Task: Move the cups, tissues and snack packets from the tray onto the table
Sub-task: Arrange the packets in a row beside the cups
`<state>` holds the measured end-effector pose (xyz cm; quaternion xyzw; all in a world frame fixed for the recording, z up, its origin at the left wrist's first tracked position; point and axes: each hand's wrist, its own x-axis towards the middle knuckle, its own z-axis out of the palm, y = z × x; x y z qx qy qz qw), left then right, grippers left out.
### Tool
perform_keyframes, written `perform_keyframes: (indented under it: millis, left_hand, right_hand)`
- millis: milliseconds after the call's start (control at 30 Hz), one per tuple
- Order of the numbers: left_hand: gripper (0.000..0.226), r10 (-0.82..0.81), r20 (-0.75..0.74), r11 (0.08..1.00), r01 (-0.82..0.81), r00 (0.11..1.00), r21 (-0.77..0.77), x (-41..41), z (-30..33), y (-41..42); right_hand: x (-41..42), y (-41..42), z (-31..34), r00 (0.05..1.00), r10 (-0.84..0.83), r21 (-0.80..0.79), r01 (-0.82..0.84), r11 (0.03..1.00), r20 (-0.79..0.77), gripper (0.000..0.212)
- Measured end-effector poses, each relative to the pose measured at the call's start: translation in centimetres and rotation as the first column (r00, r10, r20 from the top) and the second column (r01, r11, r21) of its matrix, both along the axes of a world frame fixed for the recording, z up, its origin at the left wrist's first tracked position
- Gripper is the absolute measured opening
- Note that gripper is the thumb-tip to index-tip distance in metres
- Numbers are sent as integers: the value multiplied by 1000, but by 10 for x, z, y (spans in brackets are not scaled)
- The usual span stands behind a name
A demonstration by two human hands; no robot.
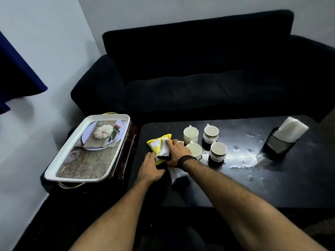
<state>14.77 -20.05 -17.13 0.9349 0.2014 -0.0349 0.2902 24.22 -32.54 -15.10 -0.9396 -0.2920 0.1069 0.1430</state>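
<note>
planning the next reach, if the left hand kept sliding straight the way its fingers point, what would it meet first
Probably the snack packets: the left hand points up and right across the table, already touching the pile. The right hand lies just beyond; depth is hard to judge.

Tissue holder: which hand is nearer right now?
Right. The right hand rests on the snack packets, beside the cups, with the tissue holder farther to its right. The left hand sits beyond it, at the packets' left edge.
</note>
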Motion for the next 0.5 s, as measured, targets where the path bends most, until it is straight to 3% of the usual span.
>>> perform_keyframes:
  millis: [100, 200, 333, 500]
  left_hand:
    - [93, 3, 0, 1000, -3, 1000, 9, 9, -8, 1]
    - [88, 2, 78, 999, -6, 997, 41, 21, -13, 0]
    - [89, 51, 104, 998, -55, 993, 40, 38, -17, -8]
    - [88, 26, -2, 986, -26, 1000, 164, 49, -24, -11]
  right_hand:
    - [3, 6, -5, 999, -5, -1, 5, 1000, 35, 69]
    - [13, 6, -1, 995, -94, 152, 86, 985, 45, 54]
    - [26, -5, 9, 969, -223, 400, 247, 882, -108, 50]
    - [32, -21, 16, 936, -298, 547, 351, 760, -186, 36]
